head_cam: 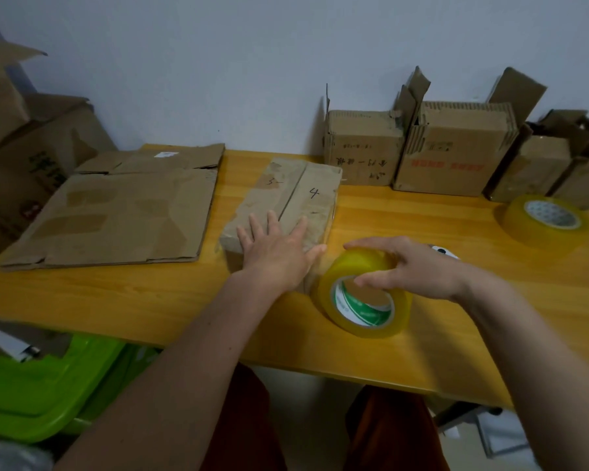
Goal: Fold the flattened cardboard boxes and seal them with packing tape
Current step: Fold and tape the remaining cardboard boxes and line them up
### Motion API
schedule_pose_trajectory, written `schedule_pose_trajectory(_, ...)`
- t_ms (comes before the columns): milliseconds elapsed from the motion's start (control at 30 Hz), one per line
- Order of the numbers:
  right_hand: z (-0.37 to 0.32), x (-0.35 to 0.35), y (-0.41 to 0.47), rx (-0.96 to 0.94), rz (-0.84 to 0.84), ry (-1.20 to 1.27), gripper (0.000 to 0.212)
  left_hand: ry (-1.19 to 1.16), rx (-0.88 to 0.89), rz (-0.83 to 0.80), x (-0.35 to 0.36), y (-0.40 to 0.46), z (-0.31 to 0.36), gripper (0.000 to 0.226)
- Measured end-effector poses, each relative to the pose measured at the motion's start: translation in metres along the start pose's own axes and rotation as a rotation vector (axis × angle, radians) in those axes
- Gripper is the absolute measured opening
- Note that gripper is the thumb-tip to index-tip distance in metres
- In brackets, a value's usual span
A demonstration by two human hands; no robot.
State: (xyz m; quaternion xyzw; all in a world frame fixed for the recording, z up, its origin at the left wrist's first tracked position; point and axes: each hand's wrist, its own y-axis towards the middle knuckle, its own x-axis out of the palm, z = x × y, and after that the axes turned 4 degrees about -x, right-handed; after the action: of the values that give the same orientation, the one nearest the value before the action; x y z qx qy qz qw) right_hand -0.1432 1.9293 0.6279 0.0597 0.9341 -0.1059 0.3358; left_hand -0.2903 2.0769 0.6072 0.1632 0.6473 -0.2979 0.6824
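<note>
1. Yellow wooden bench [456,334] against a pale wall carries all the work; the folded box [296,198], its top flaps closed and marked 3 and 4, sits mid-bench.
2. Your left hand [276,253] lies flat on the near end of that box, fingers [272,220] straight and spread, curled around nothing. Keep the palm weight over the centre seam so both flaps stay level and butted.
3. Your right hand [412,266] grips the tape roll [364,294], fingers [361,244] curled over its top and thumb at the core. The roll stands on the bench just beside the box's near right corner.
4. Free tape end: not visible from this view. Find it before lifting the roll.
5. Judgement: the seam appears unsealed. Start the strip on the near side wall, run it along the seam, and finish down the far wall.
6. Risk: tape pulled askew would leave the seam uncovered; keep the roll in line with the seam.
7. Flattened cardboard [116,215] waits on the left, a spare tape roll [544,219] far right, and boxes [449,151] along the wall.
</note>
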Motion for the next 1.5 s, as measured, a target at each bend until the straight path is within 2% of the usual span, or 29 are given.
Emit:
schedule_pose_trajectory(167,-0.006,-0.011,0.006,0.111,-0.142,-0.113,0.064,0.013,0.015,-0.006,0.0,0.0,0.0,0.071)
schedule_pose_trajectory(233,-0.004,-0.012,0.001,0.117,-0.142,-0.149,0.07,0.009,0.016,-0.003,0.0,0.001,-0.002,0.073)
schedule_pose_trajectory(300,0.001,-0.015,-0.011,0.11,-0.107,-0.071,0.074,0.018,0.004,0.007,0.0,0.002,0.0,0.083)
schedule_pose_trajectory(367,0.01,-0.017,-0.024,0.122,-0.003,0.138,0.059,0.034,-0.013,0.027,0.002,0.002,0.004,0.097)
schedule_pose_trajectory(400,0.021,-0.019,-0.026,0.146,0.107,0.196,0.049,0.038,-0.02,0.04,0.003,0.002,0.006,0.102)
schedule_pose_trajectory(433,0.037,-0.022,-0.024,0.185,0.256,0.173,0.043,0.038,-0.025,0.051,0.004,0.001,0.008,0.106)
schedule_pose_trajectory(500,0.079,-0.029,-0.013,0.331,0.543,-0.028,0.04,0.036,-0.028,0.065,0.005,0.001,0.009,0.112)
schedule_pose_trajectory(533,0.096,-0.032,-0.008,0.44,0.62,-0.12,0.043,0.034,-0.026,0.069,0.006,0.001,0.008,0.112)
schedule_pose_trajectory(600,0.119,-0.031,0.0,0.629,0.627,-0.257,0.047,0.031,-0.015,0.077,0.007,0.0,0.005,0.107)
schedule_pose_trajectory(667,0.13,-0.026,0.005,0.686,0.591,-0.35,0.044,0.026,-0.001,0.076,0.009,-0.002,0.0,0.104)
schedule_pose_trajectory(767,0.136,-0.024,0.013,0.611,0.662,-0.314,0.03,0.005,0.021,0.069,0.01,-0.008,-0.009,0.107)
schedule_pose_trajectory(867,0.128,-0.02,0.017,0.5,0.665,-0.078,0.017,-0.032,0.072,0.075,0.012,-0.014,-0.021,0.109)
schedule_pose_trajectory(967,0.105,-0.011,0.018,0.243,0.67,0.129,0.01,-0.064,0.116,0.099,0.015,-0.023,-0.031,0.11)
schedule_pose_trajectory(1100,0.056,-0.005,0.021,-0.039,0.772,0.234,0.007,-0.066,0.183,0.124,0.016,-0.03,-0.038,0.103)
schedule_pose_trajectory(1200,0.02,0.003,0.025,-0.198,0.734,0.281,0.005,-0.076,0.234,0.081,0.01,-0.021,-0.037,0.101)
schedule_pose_trajectory(1267,0.008,0.011,0.027,-0.208,0.651,0.298,0.007,-0.08,0.279,0.031,0.006,-0.009,-0.032,0.102)
schedule_pose_trajectory(1400,0.004,0.023,0.02,-0.103,0.511,0.39,0.008,-0.06,0.414,-0.039,-0.001,0.02,-0.018,0.09)
schedule_pose_trajectory(1500,0.015,0.032,0.01,-0.075,0.458,0.342,0.01,-0.065,0.538,-0.057,-0.005,0.045,-0.009,0.088)
